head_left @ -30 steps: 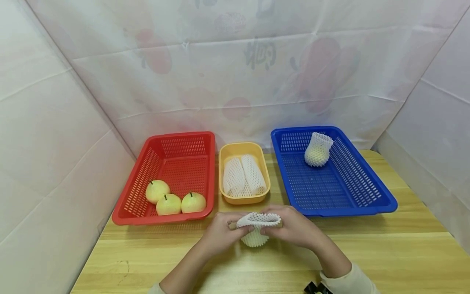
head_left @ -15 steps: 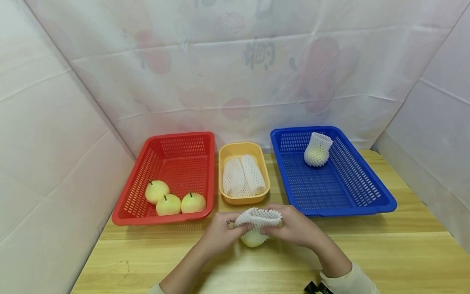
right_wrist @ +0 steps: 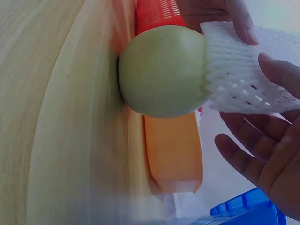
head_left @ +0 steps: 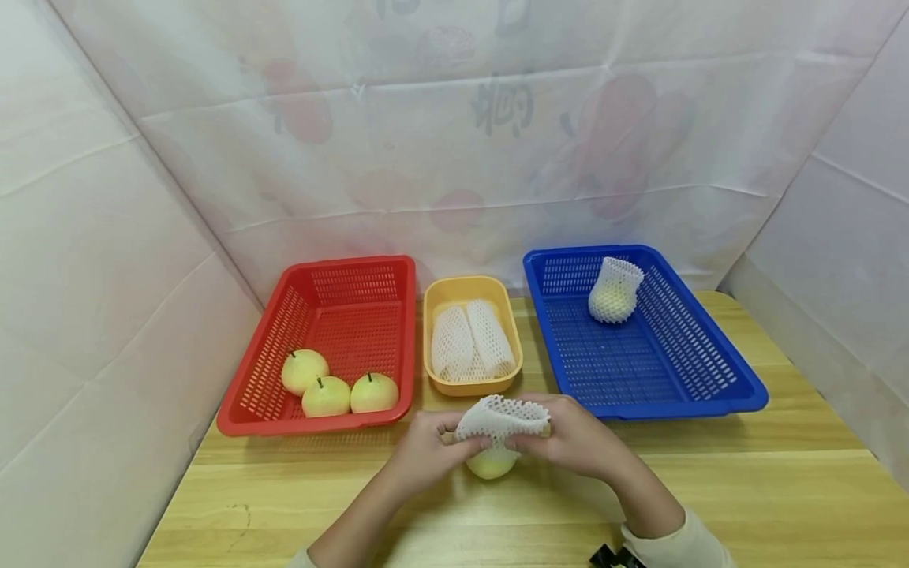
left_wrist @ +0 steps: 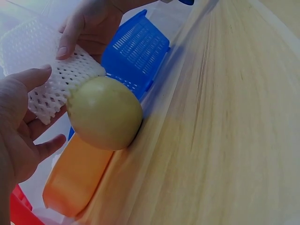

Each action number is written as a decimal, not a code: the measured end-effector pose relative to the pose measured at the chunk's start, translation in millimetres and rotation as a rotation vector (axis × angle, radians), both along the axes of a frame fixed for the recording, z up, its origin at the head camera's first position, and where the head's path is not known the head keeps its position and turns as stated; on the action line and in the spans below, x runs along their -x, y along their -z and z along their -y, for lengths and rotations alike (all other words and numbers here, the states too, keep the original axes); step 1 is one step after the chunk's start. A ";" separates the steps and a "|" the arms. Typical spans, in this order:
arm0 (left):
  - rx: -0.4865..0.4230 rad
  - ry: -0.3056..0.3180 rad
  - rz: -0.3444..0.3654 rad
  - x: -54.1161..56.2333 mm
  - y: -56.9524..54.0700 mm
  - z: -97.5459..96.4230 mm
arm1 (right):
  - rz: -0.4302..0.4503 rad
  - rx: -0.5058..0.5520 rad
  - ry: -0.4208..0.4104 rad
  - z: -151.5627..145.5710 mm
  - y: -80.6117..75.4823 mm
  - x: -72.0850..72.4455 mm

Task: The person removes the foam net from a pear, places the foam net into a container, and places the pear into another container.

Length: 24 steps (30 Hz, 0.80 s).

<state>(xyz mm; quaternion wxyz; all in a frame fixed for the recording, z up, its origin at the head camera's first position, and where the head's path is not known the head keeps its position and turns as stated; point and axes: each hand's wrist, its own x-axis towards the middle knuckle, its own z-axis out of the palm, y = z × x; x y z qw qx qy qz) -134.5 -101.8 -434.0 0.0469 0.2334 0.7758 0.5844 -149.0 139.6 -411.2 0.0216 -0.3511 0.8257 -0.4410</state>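
A pale yellow pear (head_left: pixel 491 465) rests on the table near its front, its lower part bare. Around its upper part sits a white foam net sleeve (head_left: pixel 497 422), whose mouth stands up above the fruit. My left hand (head_left: pixel 432 448) pinches the sleeve's left side between thumb and fingers. On the other side my right hand (head_left: pixel 568 435) pinches it the same way. Both wrist views show the sleeve's lower edge on the pear (left_wrist: pixel 105 115), with much of the round fruit uncovered. The pear's top is hidden inside the sleeve.
A red basket (head_left: pixel 248 422) with several pears (head_left: pixel 325 396) stands at left. Behind my hands is a yellow tray (head_left: pixel 472 388) holding foam net sleeves (head_left: pixel 490 338). The blue basket (head_left: pixel 746 398) at right contains one netted pear (head_left: pixel 613 300).
The foam net sleeve has moved upward on the pear, so more of the pear's lower part shows. Both hands keep nearly the same place.
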 end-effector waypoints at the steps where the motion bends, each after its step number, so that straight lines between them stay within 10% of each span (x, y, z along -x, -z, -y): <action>1: 0.001 -0.005 -0.003 -0.3 -0.5 -0.1 | 0.010 0.003 -0.002 0.1 -0.3 -0.1; 24: -0.186 -0.068 0.068 1.1 -3.6 4.1 | 0.089 0.013 0.064 -7.3 -11.2 -3.6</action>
